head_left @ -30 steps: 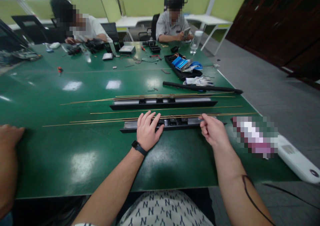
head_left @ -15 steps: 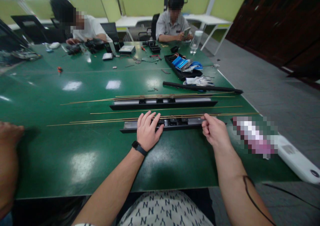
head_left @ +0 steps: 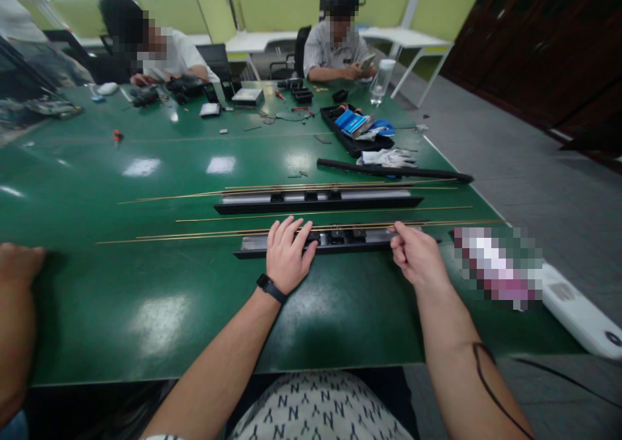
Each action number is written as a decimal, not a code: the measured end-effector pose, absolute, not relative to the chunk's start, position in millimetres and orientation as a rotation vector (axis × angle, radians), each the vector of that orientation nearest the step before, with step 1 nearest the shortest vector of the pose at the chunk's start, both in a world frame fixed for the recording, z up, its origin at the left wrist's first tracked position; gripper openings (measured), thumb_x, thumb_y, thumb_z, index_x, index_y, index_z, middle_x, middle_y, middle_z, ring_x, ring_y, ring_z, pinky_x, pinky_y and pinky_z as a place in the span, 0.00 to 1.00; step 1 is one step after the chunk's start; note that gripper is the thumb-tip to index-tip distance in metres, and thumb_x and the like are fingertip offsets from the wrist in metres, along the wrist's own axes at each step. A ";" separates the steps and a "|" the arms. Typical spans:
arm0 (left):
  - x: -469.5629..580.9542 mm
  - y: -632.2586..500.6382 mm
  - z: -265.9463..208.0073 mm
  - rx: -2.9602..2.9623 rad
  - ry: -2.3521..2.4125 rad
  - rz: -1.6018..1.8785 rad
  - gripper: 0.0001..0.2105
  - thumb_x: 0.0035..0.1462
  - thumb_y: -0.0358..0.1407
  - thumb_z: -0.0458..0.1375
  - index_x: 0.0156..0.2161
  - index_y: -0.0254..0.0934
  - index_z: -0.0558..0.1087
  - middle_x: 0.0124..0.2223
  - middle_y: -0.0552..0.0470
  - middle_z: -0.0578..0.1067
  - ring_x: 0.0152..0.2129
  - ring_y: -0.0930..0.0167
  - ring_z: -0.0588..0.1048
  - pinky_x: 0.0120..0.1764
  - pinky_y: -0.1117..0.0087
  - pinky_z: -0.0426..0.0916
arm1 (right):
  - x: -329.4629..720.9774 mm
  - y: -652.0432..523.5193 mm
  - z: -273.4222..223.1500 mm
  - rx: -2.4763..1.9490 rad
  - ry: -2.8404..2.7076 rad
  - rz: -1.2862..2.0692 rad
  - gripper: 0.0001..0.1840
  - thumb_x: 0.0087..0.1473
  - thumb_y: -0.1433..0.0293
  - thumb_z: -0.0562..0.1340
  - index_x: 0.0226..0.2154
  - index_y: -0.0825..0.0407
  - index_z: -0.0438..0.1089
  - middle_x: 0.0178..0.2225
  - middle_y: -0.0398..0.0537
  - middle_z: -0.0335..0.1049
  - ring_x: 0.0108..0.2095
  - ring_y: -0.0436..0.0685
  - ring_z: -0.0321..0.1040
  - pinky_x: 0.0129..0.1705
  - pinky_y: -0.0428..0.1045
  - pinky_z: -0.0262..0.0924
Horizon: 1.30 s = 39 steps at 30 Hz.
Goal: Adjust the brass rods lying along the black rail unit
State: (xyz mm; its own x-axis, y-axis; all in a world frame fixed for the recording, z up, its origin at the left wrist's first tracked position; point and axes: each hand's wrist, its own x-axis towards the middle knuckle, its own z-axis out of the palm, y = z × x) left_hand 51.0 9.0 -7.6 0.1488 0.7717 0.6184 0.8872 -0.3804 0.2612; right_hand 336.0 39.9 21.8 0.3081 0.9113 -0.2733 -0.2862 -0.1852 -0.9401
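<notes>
My left hand (head_left: pixel 289 252), fingers spread, lies across a black rail with a silvery inside (head_left: pixel 253 243). Its fingertips reach over thin golden rods (head_left: pixel 194 235) that run lengthwise along the rail's far side. Near the rail's right end, my right hand (head_left: pixel 418 252) is closed in a pinch at a thin golden rod; the exact contact is hard to see. Small black blocks (head_left: pixel 337 234) sit inside the rail between my hands. Just beyond, a single golden rod (head_left: pixel 218 219) lies on the table.
A second black rail (head_left: pixel 315 201) with golden rods lies farther back. Behind it are a black bar (head_left: pixel 427 173), white gloves (head_left: pixel 386 158) and a black tray (head_left: pixel 352 143). A white device (head_left: pixel 578 310) is at right. Another person's arm (head_left: pixel 17 310) rests at left; two people sit opposite.
The left end of the front golden rod has shifted slightly to the right. Both my hands stay nearly still. At the far upper left, another person has come into view.
</notes>
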 end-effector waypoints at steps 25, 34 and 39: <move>51.9 9.0 -6.9 -2.227 -1.638 -1.044 0.20 0.67 0.41 0.60 0.61 0.41 0.72 0.61 0.44 0.76 0.64 0.58 0.68 0.69 0.50 0.54 | 335.9 40.5 22.3 -1.356 -0.626 1.204 0.15 0.52 0.60 0.73 0.30 0.55 0.73 0.16 0.40 0.67 0.08 0.44 0.51 0.07 0.40 0.39; 51.6 9.1 -8.8 -2.236 -1.630 -1.039 0.20 0.67 0.41 0.59 0.62 0.42 0.72 0.61 0.44 0.76 0.64 0.58 0.68 0.70 0.50 0.53 | 339.1 41.3 23.4 -1.378 -0.582 1.110 0.17 0.54 0.57 0.71 0.30 0.53 0.71 0.16 0.39 0.66 0.08 0.44 0.51 0.07 0.40 0.40; 51.8 9.5 -8.5 -2.226 -1.617 -1.037 0.20 0.67 0.42 0.59 0.62 0.41 0.72 0.61 0.44 0.76 0.64 0.58 0.68 0.69 0.51 0.54 | 334.9 39.9 22.8 -1.356 -0.660 1.234 0.17 0.52 0.58 0.73 0.32 0.55 0.73 0.16 0.40 0.67 0.08 0.44 0.51 0.07 0.40 0.39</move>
